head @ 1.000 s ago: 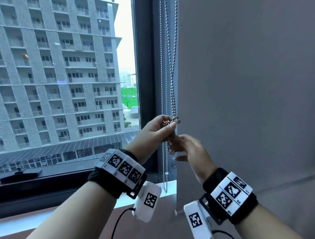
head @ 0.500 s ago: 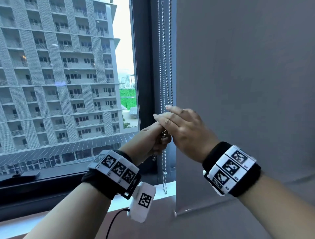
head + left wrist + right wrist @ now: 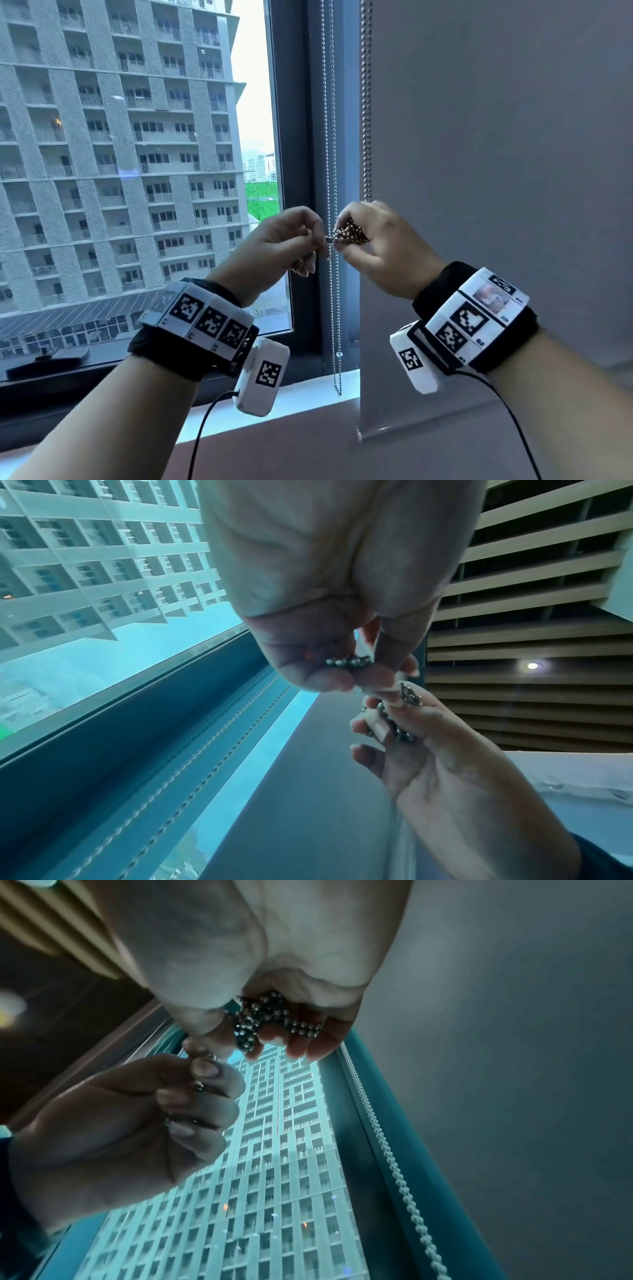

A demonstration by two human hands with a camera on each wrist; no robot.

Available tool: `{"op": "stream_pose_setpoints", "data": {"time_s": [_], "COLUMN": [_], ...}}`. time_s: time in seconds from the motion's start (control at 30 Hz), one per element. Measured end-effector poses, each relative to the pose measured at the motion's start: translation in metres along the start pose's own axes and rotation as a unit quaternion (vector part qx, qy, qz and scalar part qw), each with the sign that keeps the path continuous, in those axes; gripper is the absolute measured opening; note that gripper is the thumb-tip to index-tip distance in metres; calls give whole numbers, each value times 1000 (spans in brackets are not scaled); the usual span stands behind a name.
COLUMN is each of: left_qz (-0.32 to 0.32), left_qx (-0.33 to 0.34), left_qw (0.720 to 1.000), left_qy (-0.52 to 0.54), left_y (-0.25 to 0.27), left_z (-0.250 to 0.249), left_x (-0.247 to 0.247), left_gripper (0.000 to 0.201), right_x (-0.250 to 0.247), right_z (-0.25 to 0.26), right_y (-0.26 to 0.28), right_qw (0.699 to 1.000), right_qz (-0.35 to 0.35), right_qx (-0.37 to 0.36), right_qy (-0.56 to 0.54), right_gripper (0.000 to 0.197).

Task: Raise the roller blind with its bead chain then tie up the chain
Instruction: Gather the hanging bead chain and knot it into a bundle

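The metal bead chain (image 3: 367, 102) hangs along the left edge of the grey roller blind (image 3: 479, 171) and ends in a bunched clump (image 3: 351, 233) at chest height. My right hand (image 3: 346, 245) grips that clump in curled fingers; the beads (image 3: 267, 1018) show in its palm. My left hand (image 3: 318, 241) sits just left of it and pinches a short strand (image 3: 346, 662) coming out of the clump between thumb and forefinger. The two hands almost touch. How the strands cross inside the clump is hidden.
A second thin chain loop (image 3: 329, 137) hangs by the dark window frame (image 3: 294, 171) down to the white sill (image 3: 308, 394). The blind's bottom bar (image 3: 376, 432) hangs at sill level. A tall building shows through the glass (image 3: 137, 171).
The right hand came up from below, passed over the left hand, and now holds the clump on the right. The left hand shifted left and pinches one strand.
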State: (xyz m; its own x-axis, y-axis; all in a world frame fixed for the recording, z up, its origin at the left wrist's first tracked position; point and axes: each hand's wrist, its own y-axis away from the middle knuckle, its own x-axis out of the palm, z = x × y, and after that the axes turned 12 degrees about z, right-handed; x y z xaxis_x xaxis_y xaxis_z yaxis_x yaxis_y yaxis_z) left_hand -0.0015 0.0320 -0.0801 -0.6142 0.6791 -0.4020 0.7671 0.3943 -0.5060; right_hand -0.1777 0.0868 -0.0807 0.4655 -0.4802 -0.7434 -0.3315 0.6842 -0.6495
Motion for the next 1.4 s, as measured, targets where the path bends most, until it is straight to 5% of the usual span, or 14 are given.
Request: {"op": "stream_pose_setpoints", "data": {"time_s": [0.13, 0.3, 0.47, 0.63, 0.83, 0.93, 1.1, 1.4], "left_qz": [0, -25, -24, -34, -79, -108, -161, -165], "left_qx": [36, 102, 124, 135, 162, 160, 134, 82], "left_qw": [988, 933, 906, 900, 887, 873, 833, 831], "left_qy": [-148, -344, -404, -414, -425, -449, -513, -525], "left_y": [-6, -17, -25, -31, -38, -41, -47, -49], "left_z": [-11, -25, -28, -18, -21, -26, -32, -32], "left_x": [1, -5, -9, 0, 11, 13, 22, 24], "left_gripper": [25, 29, 27, 26, 23, 23, 20, 29], "right_x": [-4, -11, -12, -1, -1, 3, 10, 9], "right_z": [5, 3, -8, -8, 4, 7, 21, 29], "right_y": [-2, -2, -1, 4, 1, -4, -12, -20], "right_qw": [994, 974, 993, 981, 959, 921, 802, 757], "right_qz": [-34, -77, -58, -188, -220, -244, -282, -334], "right_qx": [27, 39, 35, 40, 39, 79, 74, 117], "right_qy": [-100, -208, -98, 3, -174, -292, -522, -550], "right_gripper": [6, 7, 20, 38, 19, 16, 15, 10]}}
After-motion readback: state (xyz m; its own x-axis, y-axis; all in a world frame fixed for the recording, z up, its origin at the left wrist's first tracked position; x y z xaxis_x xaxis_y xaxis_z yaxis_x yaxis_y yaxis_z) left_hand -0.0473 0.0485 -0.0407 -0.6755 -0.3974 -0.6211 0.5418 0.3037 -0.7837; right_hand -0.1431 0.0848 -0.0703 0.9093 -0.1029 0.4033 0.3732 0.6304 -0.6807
